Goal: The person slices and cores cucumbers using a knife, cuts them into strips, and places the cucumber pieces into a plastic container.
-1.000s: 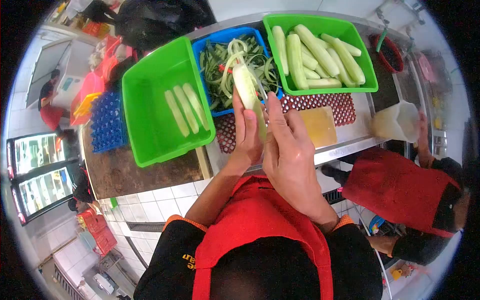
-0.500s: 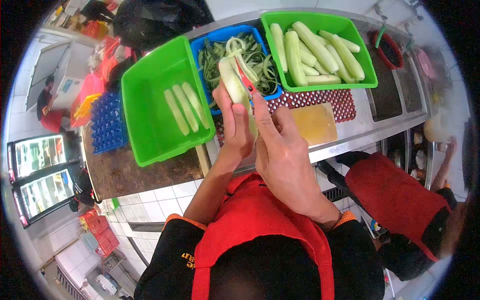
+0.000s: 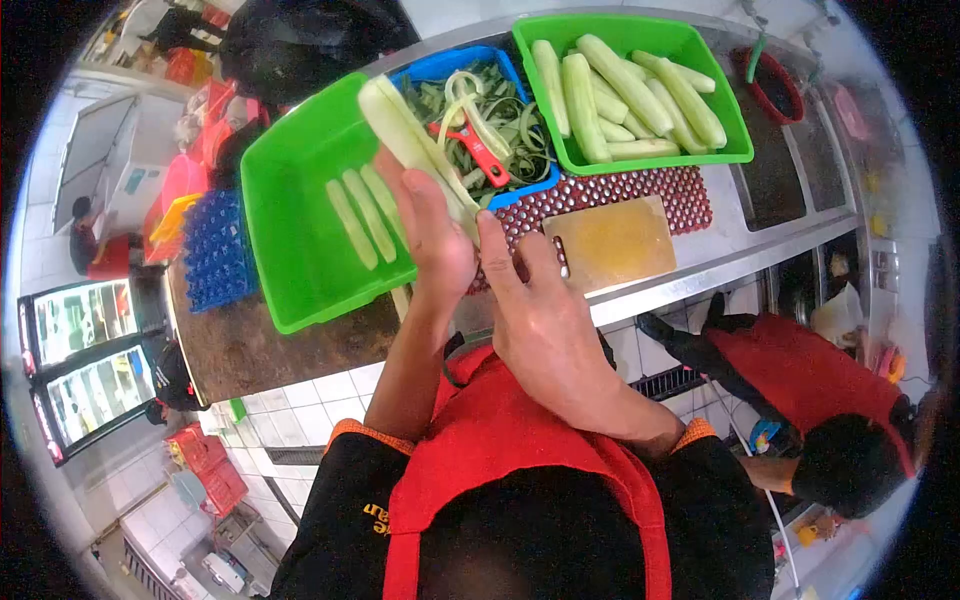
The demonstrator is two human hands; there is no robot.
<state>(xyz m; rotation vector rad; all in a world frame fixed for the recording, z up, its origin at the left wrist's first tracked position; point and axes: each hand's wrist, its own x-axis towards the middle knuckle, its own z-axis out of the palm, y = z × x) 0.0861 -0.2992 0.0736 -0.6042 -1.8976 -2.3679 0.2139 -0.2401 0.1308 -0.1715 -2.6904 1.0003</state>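
Note:
A peeled cucumber [image 3: 405, 125] is tilted over the right edge of the left green tub [image 3: 300, 290]. My left hand [image 3: 435, 235] is wrapped round its lower part, the thumb along its side. With the index finger at the cucumber's near end, my right hand [image 3: 550, 330] has its other fingers curled; its thumb is hidden. A red peeler [image 3: 472, 152] lies on the green peels [image 3: 520, 125] in the blue basket [image 3: 549, 180]. Three slim pale-green pieces [image 3: 362, 215] rest in the left tub.
Several peeled cucumbers [image 3: 625, 95] fill the right green tub [image 3: 740, 130]. A yellowish board [image 3: 612, 245] lies on a red perforated mat [image 3: 690, 200]. Blue egg trays [image 3: 218, 245] stand left. A co-worker in a red apron [image 3: 800, 370] bends at the right.
The peeler has left my right hand and now lies on the peels in the blue basket. The cucumber has moved left and up in the view. The co-worker at right has bent lower.

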